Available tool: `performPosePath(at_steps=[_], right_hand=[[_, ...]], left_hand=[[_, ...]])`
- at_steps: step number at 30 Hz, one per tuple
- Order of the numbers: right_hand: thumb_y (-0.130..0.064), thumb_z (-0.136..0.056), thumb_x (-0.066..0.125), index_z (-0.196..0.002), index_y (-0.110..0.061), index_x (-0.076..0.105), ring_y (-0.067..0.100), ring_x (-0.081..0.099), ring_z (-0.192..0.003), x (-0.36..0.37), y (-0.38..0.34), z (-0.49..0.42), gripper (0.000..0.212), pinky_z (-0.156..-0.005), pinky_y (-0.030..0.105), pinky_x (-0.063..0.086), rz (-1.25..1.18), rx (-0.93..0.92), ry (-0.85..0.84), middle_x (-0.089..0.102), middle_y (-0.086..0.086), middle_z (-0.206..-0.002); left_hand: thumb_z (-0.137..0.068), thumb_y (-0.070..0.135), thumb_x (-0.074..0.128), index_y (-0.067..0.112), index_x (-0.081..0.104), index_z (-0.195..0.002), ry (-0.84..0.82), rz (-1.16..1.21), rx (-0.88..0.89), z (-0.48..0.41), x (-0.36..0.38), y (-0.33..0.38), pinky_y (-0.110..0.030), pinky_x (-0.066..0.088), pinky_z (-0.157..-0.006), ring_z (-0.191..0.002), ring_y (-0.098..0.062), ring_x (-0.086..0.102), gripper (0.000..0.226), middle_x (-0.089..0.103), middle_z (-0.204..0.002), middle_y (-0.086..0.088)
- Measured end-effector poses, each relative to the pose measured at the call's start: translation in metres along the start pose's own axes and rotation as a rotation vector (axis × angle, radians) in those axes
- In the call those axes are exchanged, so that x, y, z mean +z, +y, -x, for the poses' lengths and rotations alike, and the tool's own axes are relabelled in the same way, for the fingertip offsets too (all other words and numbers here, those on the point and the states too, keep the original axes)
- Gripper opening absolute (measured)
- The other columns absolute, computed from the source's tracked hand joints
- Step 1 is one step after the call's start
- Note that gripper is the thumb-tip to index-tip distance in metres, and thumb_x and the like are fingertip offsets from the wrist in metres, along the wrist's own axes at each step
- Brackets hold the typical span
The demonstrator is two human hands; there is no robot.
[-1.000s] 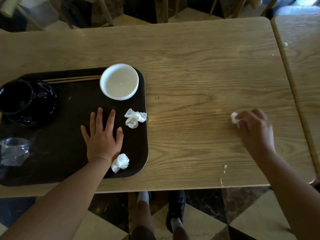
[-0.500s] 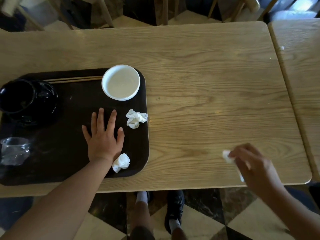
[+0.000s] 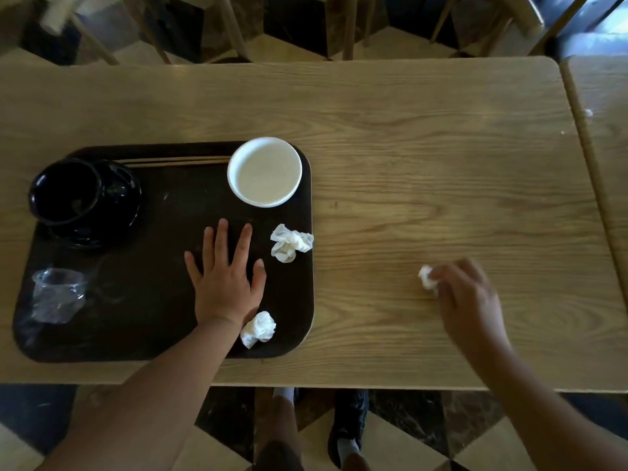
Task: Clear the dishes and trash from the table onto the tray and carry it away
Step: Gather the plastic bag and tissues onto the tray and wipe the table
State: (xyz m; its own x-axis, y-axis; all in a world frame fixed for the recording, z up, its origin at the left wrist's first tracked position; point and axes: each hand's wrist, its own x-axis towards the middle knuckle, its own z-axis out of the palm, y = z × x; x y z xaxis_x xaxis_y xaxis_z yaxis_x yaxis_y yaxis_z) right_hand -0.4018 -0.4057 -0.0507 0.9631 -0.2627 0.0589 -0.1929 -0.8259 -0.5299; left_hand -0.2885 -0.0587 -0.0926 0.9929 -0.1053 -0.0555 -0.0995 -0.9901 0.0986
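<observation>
A dark brown tray [image 3: 153, 338] lies on the left of the wooden table [image 3: 424, 171]. On it stand a white bowl [image 3: 264, 171], black bowls [image 3: 85, 198], chopsticks [image 3: 176, 161], a crumpled clear plastic cup [image 3: 57, 295] and two crumpled tissues [image 3: 291, 242] [image 3: 258, 329]. My left hand [image 3: 226, 278] rests flat on the tray, fingers spread, holding nothing. My right hand [image 3: 465, 297] is over the table to the right, fingers closed on a small white tissue wad [image 3: 426, 280] that presses on the tabletop.
A second table [image 3: 605, 130] adjoins on the right with small white crumbs. Chair legs [image 3: 234, 28] stand beyond the far edge. My shoes [image 3: 346, 423] show on the checkered floor below the near edge.
My right hand with the tissue wad swept toward the near edge of the table, then came back up and to the left. The left hand stayed flat on the tray.
</observation>
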Motion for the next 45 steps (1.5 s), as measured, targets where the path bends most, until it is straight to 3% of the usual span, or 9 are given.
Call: performPosePath(at_steps=[3,8,15,21,27,34,37,41,45], right_hand=[[0.009,-0.086,0.062,-0.083,-0.005,0.070,0.016,0.058,-0.074,-0.005,-0.022,0.066,0.015,-0.058,0.027,0.053,-0.051,-0.030,-0.149,0.061,0.003,-0.091],[0.014,-0.082,0.065,-0.081,-0.010,0.069,0.011,0.060,-0.079,-0.012,-0.035,0.117,0.024,-0.068,0.021,0.049,-0.126,0.095,-0.344,0.060,-0.002,-0.089],[0.009,-0.086,0.059,-0.088,-0.013,0.069,0.014,0.058,-0.081,-0.006,-0.066,0.079,0.024,-0.065,0.023,0.043,-0.138,0.341,-0.222,0.061,-0.001,-0.091],[-0.007,-0.090,0.063,-0.097,-0.021,0.073,0.014,0.060,-0.090,0.010,-0.113,0.052,0.019,-0.076,0.027,0.044,-0.124,0.475,-0.213,0.062,-0.004,-0.097],[-0.010,-0.089,0.064,-0.103,-0.024,0.072,0.003,0.055,-0.085,0.036,-0.172,0.027,0.021,-0.071,0.016,0.041,-0.124,0.421,-0.239,0.061,-0.006,-0.099],[0.001,-0.087,0.060,-0.110,-0.017,0.069,0.005,0.055,-0.080,0.060,-0.225,0.011,0.032,-0.064,0.008,0.040,-0.065,0.302,-0.261,0.056,-0.004,-0.104],[0.005,-0.087,0.058,-0.109,-0.013,0.069,0.015,0.058,-0.083,0.067,-0.237,0.007,0.030,-0.066,0.014,0.043,-0.035,0.240,-0.225,0.057,-0.001,-0.104],[0.014,-0.080,0.061,-0.100,-0.004,0.072,0.029,0.062,-0.085,0.078,-0.249,-0.004,0.029,-0.071,0.034,0.052,-0.012,0.109,-0.164,0.063,0.012,-0.104],[0.017,-0.078,0.061,-0.095,0.000,0.072,0.037,0.063,-0.084,0.089,-0.246,-0.011,0.027,-0.070,0.044,0.055,0.053,0.025,-0.219,0.064,0.019,-0.100]], left_hand=[[-0.092,0.050,0.031,0.033,0.024,-0.153,-0.007,-0.001,0.000,0.000,0.001,0.000,-0.068,0.016,-0.113,-0.150,-0.033,0.014,0.064,0.020,-0.163,-0.009],[-0.092,0.050,0.031,0.033,0.024,-0.153,-0.030,0.005,-0.003,-0.001,0.000,0.000,-0.068,0.016,-0.113,-0.150,-0.034,0.013,0.064,0.019,-0.162,-0.010],[-0.095,0.050,0.030,0.034,0.019,-0.155,-0.091,0.030,0.012,-0.001,-0.007,-0.001,-0.068,0.012,-0.114,-0.151,-0.033,0.009,0.062,0.015,-0.164,-0.009],[-0.094,0.054,0.032,0.037,0.012,-0.156,-0.193,0.065,0.096,-0.002,-0.021,-0.016,-0.062,0.010,-0.116,-0.152,-0.029,0.005,0.067,0.007,-0.166,-0.005],[-0.091,0.058,0.041,0.032,0.021,-0.156,-0.261,0.049,0.352,0.009,-0.031,-0.069,-0.054,0.020,-0.118,-0.152,-0.029,0.013,0.073,0.011,-0.166,-0.006],[-0.087,0.066,0.044,0.035,0.013,-0.156,-0.320,0.043,0.272,0.025,-0.045,-0.118,-0.061,0.012,-0.118,-0.153,-0.025,0.002,0.082,0.002,-0.167,-0.001],[-0.083,0.074,0.040,0.038,0.006,-0.156,-0.337,0.047,0.203,0.026,-0.046,-0.134,-0.062,0.007,-0.117,-0.153,-0.026,-0.006,0.088,-0.005,-0.167,0.000],[-0.081,0.078,0.035,0.039,0.002,-0.156,-0.341,0.047,0.175,0.028,-0.045,-0.146,-0.062,0.007,-0.118,-0.152,-0.027,-0.008,0.091,-0.008,-0.166,0.000],[-0.081,0.078,0.032,0.038,0.000,-0.156,-0.341,0.037,0.185,0.027,-0.043,-0.147,-0.062,0.007,-0.118,-0.152,-0.027,-0.010,0.091,-0.010,-0.166,-0.001]])
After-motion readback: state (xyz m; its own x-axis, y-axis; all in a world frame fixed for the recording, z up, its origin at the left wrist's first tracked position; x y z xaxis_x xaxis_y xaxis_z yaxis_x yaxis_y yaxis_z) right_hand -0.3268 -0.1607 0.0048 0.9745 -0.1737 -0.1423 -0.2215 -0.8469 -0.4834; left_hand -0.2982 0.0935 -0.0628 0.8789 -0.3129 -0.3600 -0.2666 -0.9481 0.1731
